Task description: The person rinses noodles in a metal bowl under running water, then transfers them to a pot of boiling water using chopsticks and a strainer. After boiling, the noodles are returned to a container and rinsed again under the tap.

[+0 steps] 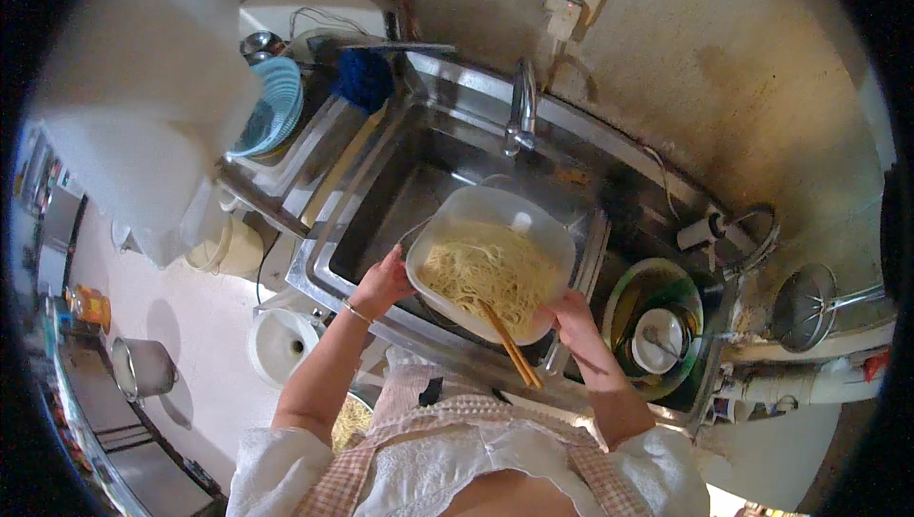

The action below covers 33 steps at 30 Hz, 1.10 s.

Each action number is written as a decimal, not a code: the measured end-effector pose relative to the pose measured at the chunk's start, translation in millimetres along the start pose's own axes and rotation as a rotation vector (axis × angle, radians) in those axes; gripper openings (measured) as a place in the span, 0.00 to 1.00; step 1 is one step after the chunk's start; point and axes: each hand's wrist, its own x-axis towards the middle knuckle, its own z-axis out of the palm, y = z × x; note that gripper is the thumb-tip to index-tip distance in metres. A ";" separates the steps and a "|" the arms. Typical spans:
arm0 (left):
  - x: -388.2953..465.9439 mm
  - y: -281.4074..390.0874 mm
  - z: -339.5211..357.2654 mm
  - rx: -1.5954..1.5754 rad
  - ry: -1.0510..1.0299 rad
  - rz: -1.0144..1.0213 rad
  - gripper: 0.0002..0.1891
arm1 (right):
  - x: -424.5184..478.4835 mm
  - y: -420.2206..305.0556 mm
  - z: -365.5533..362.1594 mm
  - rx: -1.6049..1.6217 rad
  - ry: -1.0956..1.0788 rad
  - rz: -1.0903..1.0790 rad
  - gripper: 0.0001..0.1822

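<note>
A whitish translucent plastic basin (493,206) full of pale noodles (475,263) is held over the left bowl of a stainless steel sink (385,221). My left hand (383,281) grips its left side, and my right hand (568,313) grips its lower right side. A pair of wooden chopsticks (518,356) rests in the noodles, with the free ends sticking out over the near rim towards me. Beyond the basin stands a chrome faucet (523,106). The fingers under the basin are hidden.
In the right sink bowl sits a green-rimmed basin (618,288) holding a white bowl (657,342). A wire strainer (807,306) is at the far right. Blue plastic baskets (282,103) stand left. Whitish plastic sheeting (150,103) hangs close by. More noodles (351,423) are low beside me.
</note>
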 end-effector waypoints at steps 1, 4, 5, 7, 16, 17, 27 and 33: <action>6.7 1.4 -9.3 0.222 0.026 0.066 0.11 | 10.2 5.8 6.1 0.001 -0.032 -0.019 0.04; 32.4 14.4 -35.0 0.878 -0.005 0.263 0.08 | 46.5 34.9 -0.4 -0.021 -0.194 0.073 0.07; 42.6 7.7 -45.6 0.871 0.042 0.285 0.06 | 53.7 43.6 -0.9 -0.013 -0.245 0.086 0.08; 51.9 7.2 -50.0 1.287 0.133 0.360 0.04 | 63.4 32.0 15.7 -0.097 -0.262 0.098 0.11; 33.8 3.5 -24.8 1.017 0.346 0.248 0.08 | 231.7 -75.9 59.7 -1.114 0.325 -0.754 0.37; 32.0 7.3 -16.8 0.999 0.348 0.215 0.08 | 248.5 -90.6 68.7 -1.091 0.349 -0.799 0.36; 74.2 -30.8 -61.1 1.537 0.018 0.559 0.10 | 277.8 -19.2 59.9 -0.515 -0.073 -0.655 0.26; 98.3 -46.7 -90.7 1.524 -0.036 0.518 0.08 | 194.5 -31.3 7.8 -1.338 -0.268 -0.636 0.23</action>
